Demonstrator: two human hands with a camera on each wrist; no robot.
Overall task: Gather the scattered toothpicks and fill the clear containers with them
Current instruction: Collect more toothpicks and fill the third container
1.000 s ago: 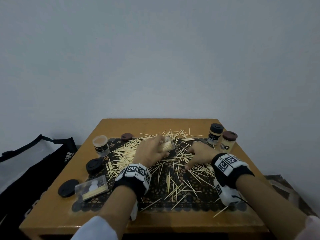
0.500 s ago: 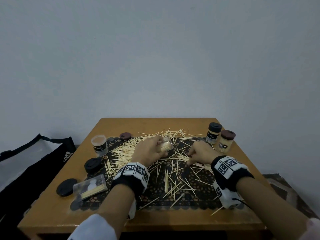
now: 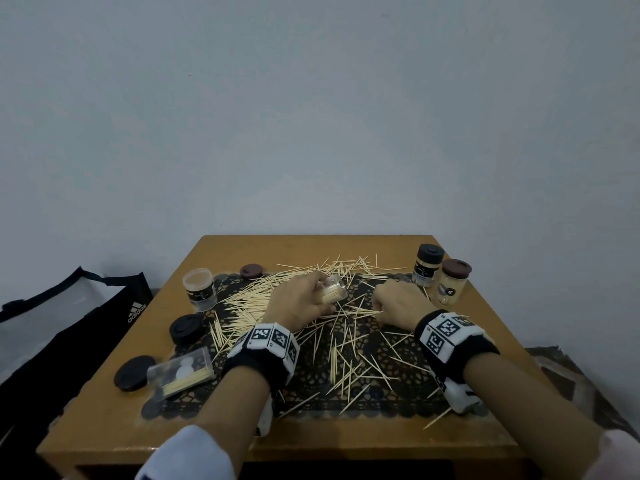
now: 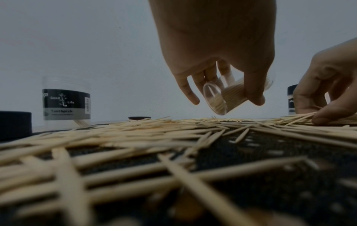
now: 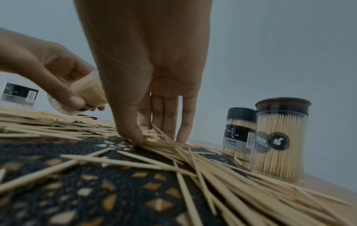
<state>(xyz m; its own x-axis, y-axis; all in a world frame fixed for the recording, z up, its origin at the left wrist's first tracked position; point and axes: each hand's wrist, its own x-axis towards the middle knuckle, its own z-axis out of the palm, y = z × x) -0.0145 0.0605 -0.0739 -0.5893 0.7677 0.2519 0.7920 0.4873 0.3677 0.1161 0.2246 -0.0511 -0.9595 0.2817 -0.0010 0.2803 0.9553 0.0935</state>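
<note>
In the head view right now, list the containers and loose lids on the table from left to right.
black lid near the table's front-left → flat clear box → second black lid → open labelled jar → brown lid → clear jar in the left hand → black-capped jar → brown-capped jar

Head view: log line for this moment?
left hand: holds tilted clear container | right hand: pinching toothpicks on mat | filling unfinished
</note>
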